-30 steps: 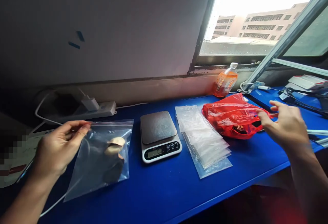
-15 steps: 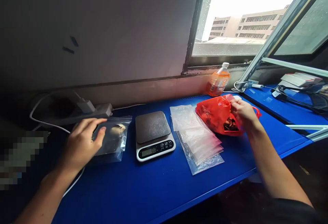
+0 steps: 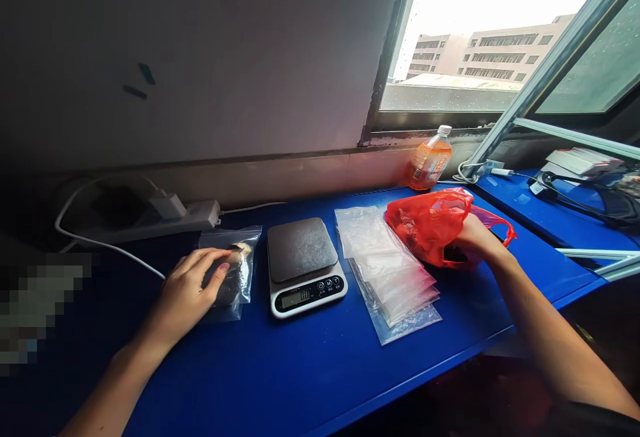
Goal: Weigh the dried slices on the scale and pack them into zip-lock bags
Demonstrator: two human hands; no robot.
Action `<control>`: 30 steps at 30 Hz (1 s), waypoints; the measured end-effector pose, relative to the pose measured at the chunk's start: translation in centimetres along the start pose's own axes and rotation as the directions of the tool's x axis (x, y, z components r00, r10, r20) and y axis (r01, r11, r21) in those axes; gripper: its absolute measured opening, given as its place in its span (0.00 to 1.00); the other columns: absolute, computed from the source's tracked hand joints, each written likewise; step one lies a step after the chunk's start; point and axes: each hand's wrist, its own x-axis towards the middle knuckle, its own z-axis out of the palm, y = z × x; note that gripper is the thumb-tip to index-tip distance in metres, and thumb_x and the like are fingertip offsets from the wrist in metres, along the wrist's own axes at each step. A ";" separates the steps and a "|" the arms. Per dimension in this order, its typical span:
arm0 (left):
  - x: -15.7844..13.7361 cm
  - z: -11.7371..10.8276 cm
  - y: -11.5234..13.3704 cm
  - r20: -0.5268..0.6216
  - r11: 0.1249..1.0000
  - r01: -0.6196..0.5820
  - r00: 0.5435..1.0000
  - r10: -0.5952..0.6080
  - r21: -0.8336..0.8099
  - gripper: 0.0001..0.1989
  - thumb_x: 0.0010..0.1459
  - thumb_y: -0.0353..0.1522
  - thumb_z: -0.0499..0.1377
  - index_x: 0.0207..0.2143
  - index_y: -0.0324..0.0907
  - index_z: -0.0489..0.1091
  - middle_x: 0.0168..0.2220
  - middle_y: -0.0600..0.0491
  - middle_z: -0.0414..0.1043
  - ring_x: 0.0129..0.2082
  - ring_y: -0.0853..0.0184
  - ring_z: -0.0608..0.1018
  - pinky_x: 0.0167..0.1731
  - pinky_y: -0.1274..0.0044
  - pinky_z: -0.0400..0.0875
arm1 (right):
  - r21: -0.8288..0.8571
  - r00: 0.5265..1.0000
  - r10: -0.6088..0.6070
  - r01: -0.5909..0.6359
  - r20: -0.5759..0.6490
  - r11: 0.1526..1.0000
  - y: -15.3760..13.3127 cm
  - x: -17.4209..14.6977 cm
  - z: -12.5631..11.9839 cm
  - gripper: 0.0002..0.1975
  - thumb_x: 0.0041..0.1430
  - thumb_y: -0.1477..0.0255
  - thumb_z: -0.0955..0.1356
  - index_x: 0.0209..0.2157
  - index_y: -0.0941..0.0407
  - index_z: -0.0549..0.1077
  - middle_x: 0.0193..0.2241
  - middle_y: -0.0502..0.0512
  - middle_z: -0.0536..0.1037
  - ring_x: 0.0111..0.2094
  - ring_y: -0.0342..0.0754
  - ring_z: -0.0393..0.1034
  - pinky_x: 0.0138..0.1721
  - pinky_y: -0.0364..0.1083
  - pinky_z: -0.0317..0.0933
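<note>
Left of the digital kitchen scale (image 3: 306,267), the left hand (image 3: 193,283) is half open, thumb apart from the curved fingers, its fingertips at a clear zip-lock bag (image 3: 245,283) that lies just beside the scale with a pale, curved piece inside; whether they press on the plastic is unclear. Right of the scale, beyond a fanned stack of clear plastic bags (image 3: 390,270), the right hand (image 3: 475,233) reaches into the mouth of a crinkled, glossy red plastic bag (image 3: 425,223); its fingers are mostly hidden, so I cannot tell how far open it is or what it grips. The scale's display appears to read 0.0, beside round buttons with a power symbol, M and T. Its square plate is dark, smudged and matt, its body white, on the smooth blue desk (image 3: 290,370).
</note>
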 end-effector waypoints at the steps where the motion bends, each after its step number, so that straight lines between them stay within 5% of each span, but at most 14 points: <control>1: -0.1 0.0 0.0 0.001 1.000 0.001 1.000 -0.001 0.001 0.13 0.60 0.44 0.55 0.43 0.51 0.73 0.47 0.52 0.74 0.50 0.51 0.73 0.50 0.64 0.66 | 0.007 0.998 -0.008 0.008 0.055 1.000 0.1 -0.1 -0.4 0.07 0.42 0.82 0.71 0.23 0.55 0.76 0.32 0.61 0.79 0.35 0.53 0.73 0.39 0.51 0.66; 4: -0.2 0.0 0.0 0.000 0.999 0.016 1.000 -0.016 0.030 0.16 0.61 0.44 0.53 0.43 0.49 0.73 0.47 0.51 0.74 0.49 0.54 0.74 0.51 0.65 0.67 | 0.271 0.994 0.110 -0.112 0.019 0.956 -0.1 -0.9 -1.3 0.08 0.45 0.77 0.71 0.30 0.54 0.78 0.36 0.60 0.79 0.37 0.53 0.72 0.41 0.53 0.66; 6: -0.3 0.0 0.0 0.006 0.998 0.028 1.000 -0.028 0.058 0.18 0.60 0.45 0.51 0.44 0.47 0.73 0.47 0.51 0.73 0.49 0.56 0.74 0.51 0.66 0.68 | 0.597 0.968 0.242 -0.153 -0.072 0.788 -0.6 -1.7 -1.8 0.09 0.45 0.74 0.72 0.32 0.55 0.77 0.34 0.58 0.78 0.33 0.51 0.72 0.38 0.51 0.68; 8: -0.3 0.1 0.0 0.015 0.996 0.034 0.999 -0.036 0.079 0.20 0.60 0.45 0.50 0.44 0.46 0.73 0.47 0.50 0.73 0.49 0.57 0.74 0.52 0.66 0.68 | 0.802 0.936 0.300 -0.035 -0.183 0.596 -1.7 -2.4 -2.4 0.08 0.43 0.75 0.72 0.31 0.59 0.77 0.30 0.56 0.76 0.31 0.47 0.72 0.36 0.48 0.69; 11: -0.2 0.1 0.1 0.023 0.994 0.047 0.998 -0.050 0.097 0.21 0.60 0.46 0.49 0.45 0.45 0.72 0.48 0.50 0.73 0.51 0.58 0.74 0.53 0.66 0.67 | 0.820 0.847 0.273 0.281 -0.456 0.498 -4.6 -2.9 -3.4 0.07 0.43 0.80 0.70 0.28 0.60 0.76 0.27 0.51 0.72 0.30 0.42 0.71 0.37 0.44 0.68; 13: -0.1 0.1 0.2 0.029 0.993 0.052 0.998 -0.055 0.109 0.21 0.60 0.46 0.49 0.45 0.44 0.72 0.48 0.50 0.72 0.50 0.58 0.73 0.53 0.66 0.67 | 0.733 0.767 0.194 0.457 -0.611 0.505 -7.2 -3.3 -3.6 0.08 0.43 0.81 0.70 0.29 0.58 0.76 0.28 0.49 0.72 0.29 0.40 0.71 0.37 0.44 0.67; 15: 0.0 0.0 0.3 0.040 0.992 0.050 0.998 -0.055 0.115 0.21 0.61 0.45 0.49 0.46 0.44 0.72 0.49 0.50 0.72 0.50 0.58 0.74 0.52 0.66 0.68 | 0.628 0.745 0.032 0.537 -0.666 0.564 -10.3 -4.0 -2.6 0.09 0.45 0.80 0.71 0.31 0.57 0.75 0.27 0.48 0.72 0.27 0.39 0.69 0.35 0.45 0.66; 16: -0.1 0.0 0.4 0.044 0.992 0.048 0.998 -0.053 0.116 0.21 0.61 0.45 0.49 0.46 0.44 0.72 0.49 0.50 0.72 0.50 0.58 0.74 0.52 0.66 0.68 | 0.573 0.770 -0.077 0.534 -0.634 0.622 -11.8 -4.4 -1.6 0.08 0.48 0.78 0.71 0.33 0.57 0.76 0.25 0.47 0.72 0.24 0.39 0.67 0.32 0.45 0.65; 18: -0.1 -0.1 0.4 0.044 0.992 0.035 0.998 -0.041 0.117 0.20 0.61 0.44 0.49 0.46 0.43 0.72 0.49 0.50 0.72 0.50 0.59 0.74 0.52 0.67 0.68 | 0.547 0.916 -0.314 0.401 -0.250 0.734 -14.4 -5.4 1.1 0.07 0.54 0.73 0.70 0.37 0.56 0.75 0.24 0.47 0.72 0.24 0.40 0.66 0.29 0.44 0.63; 20: -0.1 -0.1 0.4 0.038 0.994 0.015 0.999 -0.019 0.108 0.20 0.61 0.44 0.49 0.46 0.43 0.72 0.49 0.50 0.73 0.50 0.59 0.74 0.53 0.67 0.68 | 0.547 0.871 -0.468 0.321 0.150 0.773 -16.2 -5.9 4.6 0.06 0.55 0.69 0.69 0.34 0.57 0.73 0.27 0.49 0.72 0.28 0.41 0.66 0.31 0.44 0.61; 23: -0.2 -0.1 0.3 0.034 0.996 0.006 0.999 -0.009 0.086 0.19 0.61 0.43 0.50 0.45 0.43 0.72 0.48 0.50 0.73 0.49 0.59 0.75 0.51 0.68 0.69 | 0.513 0.737 -0.430 0.131 0.522 0.848 -17.3 -5.8 9.5 0.11 0.58 0.63 0.67 0.29 0.57 0.69 0.25 0.49 0.69 0.27 0.40 0.62 0.30 0.43 0.58; 25: -0.3 -0.2 0.2 0.028 0.996 0.007 1.000 -0.010 0.085 0.19 0.61 0.43 0.50 0.44 0.44 0.72 0.47 0.50 0.74 0.48 0.59 0.76 0.51 0.69 0.69 | 0.436 0.726 -0.354 0.083 0.589 0.896 -17.6 -5.5 11.9 0.12 0.58 0.61 0.66 0.32 0.57 0.68 0.27 0.50 0.71 0.28 0.42 0.64 0.31 0.43 0.58; 30: -0.5 -0.4 0.3 0.037 0.996 -0.018 0.999 0.015 0.082 0.20 0.61 0.44 0.50 0.46 0.43 0.72 0.47 0.50 0.74 0.49 0.61 0.75 0.50 0.70 0.69 | 0.280 0.778 -0.342 0.220 0.527 0.934 -18.0 -5.1 14.6 0.12 0.58 0.66 0.68 0.42 0.56 0.70 0.35 0.54 0.76 0.37 0.47 0.68 0.39 0.47 0.60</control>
